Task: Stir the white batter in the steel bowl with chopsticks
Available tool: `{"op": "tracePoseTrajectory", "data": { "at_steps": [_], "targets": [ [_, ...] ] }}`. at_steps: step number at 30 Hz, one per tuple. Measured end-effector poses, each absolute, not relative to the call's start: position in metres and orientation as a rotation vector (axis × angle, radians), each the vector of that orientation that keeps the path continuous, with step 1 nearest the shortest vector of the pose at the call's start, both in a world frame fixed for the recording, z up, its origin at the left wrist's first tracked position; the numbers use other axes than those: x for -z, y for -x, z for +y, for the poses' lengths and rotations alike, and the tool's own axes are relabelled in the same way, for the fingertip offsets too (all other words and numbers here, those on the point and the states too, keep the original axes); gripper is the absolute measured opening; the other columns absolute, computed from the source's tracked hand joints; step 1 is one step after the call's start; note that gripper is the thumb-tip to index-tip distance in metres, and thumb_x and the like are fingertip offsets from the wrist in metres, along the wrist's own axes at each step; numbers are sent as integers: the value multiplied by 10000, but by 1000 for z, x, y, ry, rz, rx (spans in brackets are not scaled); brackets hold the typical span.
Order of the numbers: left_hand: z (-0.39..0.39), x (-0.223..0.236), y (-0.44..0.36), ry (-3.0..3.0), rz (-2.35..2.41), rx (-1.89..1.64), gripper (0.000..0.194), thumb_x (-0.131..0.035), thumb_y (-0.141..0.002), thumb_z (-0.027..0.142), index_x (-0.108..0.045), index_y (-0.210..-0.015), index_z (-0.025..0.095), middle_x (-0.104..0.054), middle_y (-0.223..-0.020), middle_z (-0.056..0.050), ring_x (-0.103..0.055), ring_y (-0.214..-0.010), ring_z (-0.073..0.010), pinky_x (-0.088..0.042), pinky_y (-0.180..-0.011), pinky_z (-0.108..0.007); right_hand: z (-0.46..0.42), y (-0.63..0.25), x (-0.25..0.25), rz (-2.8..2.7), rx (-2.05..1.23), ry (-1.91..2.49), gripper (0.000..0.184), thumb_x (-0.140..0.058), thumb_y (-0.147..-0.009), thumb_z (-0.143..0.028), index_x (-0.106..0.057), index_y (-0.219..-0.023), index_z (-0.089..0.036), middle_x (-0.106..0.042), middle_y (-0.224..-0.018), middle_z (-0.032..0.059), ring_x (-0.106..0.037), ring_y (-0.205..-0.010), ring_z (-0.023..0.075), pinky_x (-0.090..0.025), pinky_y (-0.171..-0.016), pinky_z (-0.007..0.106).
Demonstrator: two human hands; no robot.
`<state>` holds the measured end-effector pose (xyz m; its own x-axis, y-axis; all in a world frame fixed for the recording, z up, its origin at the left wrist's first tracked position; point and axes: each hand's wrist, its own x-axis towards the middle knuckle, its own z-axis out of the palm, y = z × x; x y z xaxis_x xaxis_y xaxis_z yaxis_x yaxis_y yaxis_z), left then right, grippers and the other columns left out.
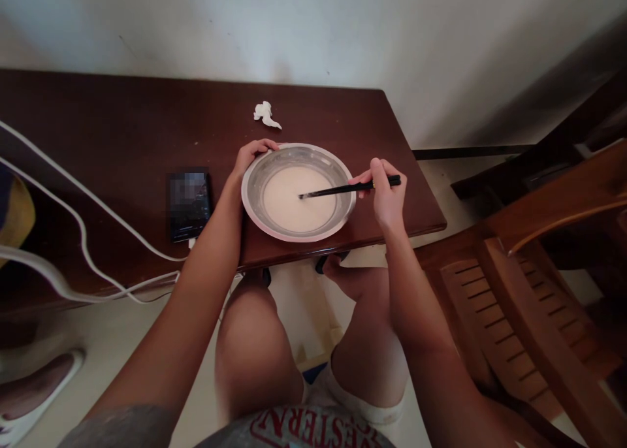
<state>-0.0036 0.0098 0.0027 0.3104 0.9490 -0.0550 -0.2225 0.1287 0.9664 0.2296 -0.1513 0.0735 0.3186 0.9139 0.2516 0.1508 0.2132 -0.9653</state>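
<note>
A round metal bowl [252,216] stands at the front edge of a dark wooden table, partly filled with a pale, creamy liquid [294,209]. My left hand [255,153] grips the far left rim of the bowl, fingers along its outer side. In my right hand [386,190] are black chopsticks [337,189], held close together and slanting down to the left. Their tips dip into the liquid near the middle of the bowl and look whitish.
On the dark table [112,128] lie a crumpled white tissue [265,113] behind the bowl and a phone [189,206] with a cable plugged in. White cables [83,239] cross the table's left side. A wooden chair [499,304] stands at the right, and a wall backs the table.
</note>
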Motion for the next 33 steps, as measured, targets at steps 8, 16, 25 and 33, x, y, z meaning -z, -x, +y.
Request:
{"op": "tracePoseTrajectory", "data": {
  "at_steps": [8, 16, 25, 33],
  "targets": [
    [10, -3, 3, -1108, 904, -1002, 158, -475, -657, 188, -631, -639, 199, -739, -875, -65, -651, -955, -232, -461, -950, -346, -152, -229, -74, -1206, -783, 1234, 409, -570, -827, -552, -516, -605, -212, -680, -620, -23, -543, -495, 71, -453, -550, 253],
    [12, -3, 4, -1049, 852, -1015, 190, -479, -611, 171, -669, -606, 183, -745, -830, -56, -637, -782, -181, -478, -869, -296, -152, -226, -75, -1294, -884, 1188, 381, -580, -842, -504, -533, -615, -201, -699, -642, -18, -569, -505, 63, -455, -563, 241],
    [13, -1, 3, -1104, 890, -1027, 164, -480, -658, 190, -639, -618, 198, -729, -798, -38, -638, -802, -183, -480, -880, -297, -153, -231, -74, -1251, -883, 1198, 394, -564, -851, -505, -530, -603, -202, -670, -583, -24, -555, -473, 67, -445, -521, 233],
    [14, 0, 5, -1092, 885, -1017, 164, -485, -644, 182, -648, -624, 187, -716, -803, -50, -628, -783, -184, -469, -914, -318, -152, -232, -76, -1148, -800, 1257, 440, -538, -850, -544, -508, -575, -202, -646, -540, -23, -497, -429, 62, -416, -481, 235]
  ]
}}
